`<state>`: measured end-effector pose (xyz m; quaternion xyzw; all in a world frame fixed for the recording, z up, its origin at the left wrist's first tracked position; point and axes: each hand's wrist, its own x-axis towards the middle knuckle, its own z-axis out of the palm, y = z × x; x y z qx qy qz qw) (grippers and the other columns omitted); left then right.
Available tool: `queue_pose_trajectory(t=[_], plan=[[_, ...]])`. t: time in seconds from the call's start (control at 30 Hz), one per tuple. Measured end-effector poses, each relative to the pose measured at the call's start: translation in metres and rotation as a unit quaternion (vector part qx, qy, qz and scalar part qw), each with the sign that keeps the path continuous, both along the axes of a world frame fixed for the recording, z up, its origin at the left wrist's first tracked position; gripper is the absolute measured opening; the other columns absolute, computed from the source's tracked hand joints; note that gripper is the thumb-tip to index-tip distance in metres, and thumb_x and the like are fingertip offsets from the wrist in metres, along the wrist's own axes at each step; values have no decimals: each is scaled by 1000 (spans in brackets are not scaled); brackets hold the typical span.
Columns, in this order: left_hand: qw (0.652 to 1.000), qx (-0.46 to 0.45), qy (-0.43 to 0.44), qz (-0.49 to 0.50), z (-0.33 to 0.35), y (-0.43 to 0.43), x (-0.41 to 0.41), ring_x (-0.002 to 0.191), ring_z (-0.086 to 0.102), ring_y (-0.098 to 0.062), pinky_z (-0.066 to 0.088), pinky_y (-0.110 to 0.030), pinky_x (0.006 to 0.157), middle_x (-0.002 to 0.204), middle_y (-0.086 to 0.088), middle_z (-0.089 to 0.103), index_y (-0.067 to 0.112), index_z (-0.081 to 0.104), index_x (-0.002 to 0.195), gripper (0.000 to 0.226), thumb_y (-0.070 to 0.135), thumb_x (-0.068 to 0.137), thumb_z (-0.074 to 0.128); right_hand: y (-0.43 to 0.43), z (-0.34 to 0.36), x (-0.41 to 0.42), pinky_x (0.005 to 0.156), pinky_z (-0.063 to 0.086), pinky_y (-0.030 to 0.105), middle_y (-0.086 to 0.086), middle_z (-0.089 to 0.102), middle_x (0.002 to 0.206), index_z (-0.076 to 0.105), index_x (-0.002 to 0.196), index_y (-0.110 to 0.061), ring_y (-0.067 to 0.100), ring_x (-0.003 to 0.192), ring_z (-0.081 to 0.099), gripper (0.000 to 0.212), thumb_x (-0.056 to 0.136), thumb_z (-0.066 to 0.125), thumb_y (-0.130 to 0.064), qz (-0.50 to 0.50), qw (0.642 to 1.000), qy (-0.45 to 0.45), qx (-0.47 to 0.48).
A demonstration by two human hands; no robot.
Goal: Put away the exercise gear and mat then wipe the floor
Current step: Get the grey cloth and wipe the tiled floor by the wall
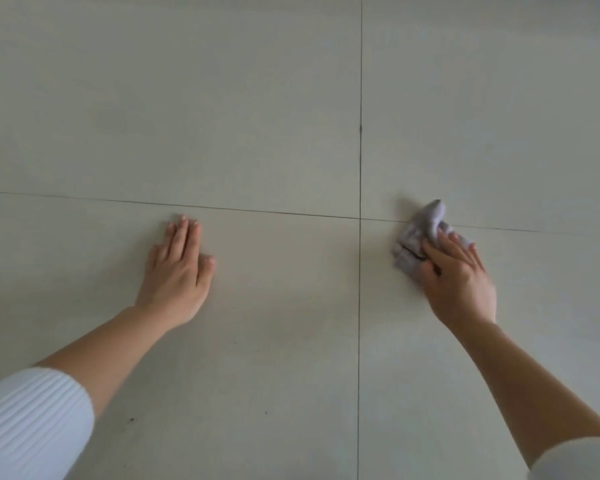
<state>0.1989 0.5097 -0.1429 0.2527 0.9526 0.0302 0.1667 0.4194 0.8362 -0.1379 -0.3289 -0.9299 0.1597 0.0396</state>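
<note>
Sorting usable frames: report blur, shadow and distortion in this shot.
Head view: soft overall; the right hand and crumpled grey cloth smear slightly, the flat left hand is sharper; faint shadows on the pale tiled floor; grout lines bow slightly from the wide lens.

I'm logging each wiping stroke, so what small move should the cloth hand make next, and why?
Probably sweep the cloth leftward across the floor. The right hand presses it down right of the grout cross, while the left hand lies flat, bracing, on the tile between them.
</note>
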Motion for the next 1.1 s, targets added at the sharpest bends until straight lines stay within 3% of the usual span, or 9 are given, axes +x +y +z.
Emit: queue_pose_trajectory(t=[0.1, 0.17, 0.37, 0.53, 0.7, 0.8, 0.93, 1.0, 1.1], plan=[[1000, 3, 0, 9, 6, -1, 14, 146, 5, -26, 11, -48, 115, 159, -10, 3, 8, 11, 150, 60, 30, 99, 33, -20, -1, -3, 83, 46, 35, 2, 53, 136, 68, 115, -13, 26, 129, 45, 32, 91, 51, -26, -145, 988, 36, -45], [1000, -8, -9, 14, 10, 1, 20, 147, 3, -25, 9, -47, 115, 159, -9, 0, 8, 8, 151, 60, 30, 99, 31, -55, 0, -18, 65, 38, 26, 5, 59, 115, 70, 90, -11, 31, 108, 57, 31, 86, 46, -31, -158, 980, 96, -72], [988, -120, -102, -4, 22, 2, 16, 144, -18, -19, -3, -45, 116, 155, -4, -26, 16, -15, 149, 69, 44, 98, 24, -200, -7, -42, 94, 48, 32, 7, 69, 107, 69, 72, -11, 25, 118, 56, 18, 83, 56, -16, 194, 961, 157, -121], [960, -231, -123, -103, 49, -18, 20, 145, -13, -19, -3, -44, 116, 152, -4, -32, 23, -23, 146, 73, 48, 98, 27, -173, -17, -49, 90, 52, 36, 9, 68, 107, 68, 85, -8, 27, 114, 61, 5, 81, 69, -8, 328, 937, 106, -52], [962, -223, -120, -106, 55, -23, 25, 146, -8, -22, 2, -44, 118, 156, -3, -23, 24, -20, 147, 73, 48, 97, 27, -89, -8, -31, 75, 57, 39, 12, 65, 113, 63, 92, -4, 30, 110, 60, 8, 85, 66, -5, 190, 980, 63, -5], [974, -191, -83, -90, 51, -18, 25, 145, 0, -25, 7, -42, 117, 157, -4, -13, 24, -13, 149, 70, 47, 97, 28, -53, 1, -19, 63, 44, 34, 9, 53, 130, 53, 118, -8, 31, 114, 52, 24, 98, 48, -19, 31, 998, 30, -43], [983, -153, -51, -89, 45, -18, 25, 143, 4, -31, 9, -41, 115, 157, -8, -7, 23, -7, 150, 69, 47, 97, 30, -59, -3, 2, 93, 45, 39, -1, 24, 157, 27, 149, -16, 22, 141, 28, 49, 101, 36, -19, -84, 994, 22, -63], [984, -137, -46, -99, 41, -23, 19, 144, 2, -31, 7, -41, 116, 157, -10, -10, 22, -6, 150, 71, 48, 96, 33, -81, -13, 5, 114, 28, 41, 4, 23, 158, 28, 149, -9, 21, 146, 17, 50, 100, 35, -9, -69, 996, 17, -58], [988, -118, -47, -90, 36, -37, 6, 145, -6, -30, 4, -40, 116, 156, -12, -18, 20, -6, 150, 73, 48, 96, 34, -132, -20, -4, 115, 28, 46, 13, 34, 152, 36, 145, -1, 30, 143, 26, 49, 96, 37, -5, 8, 998, 31, -54]])
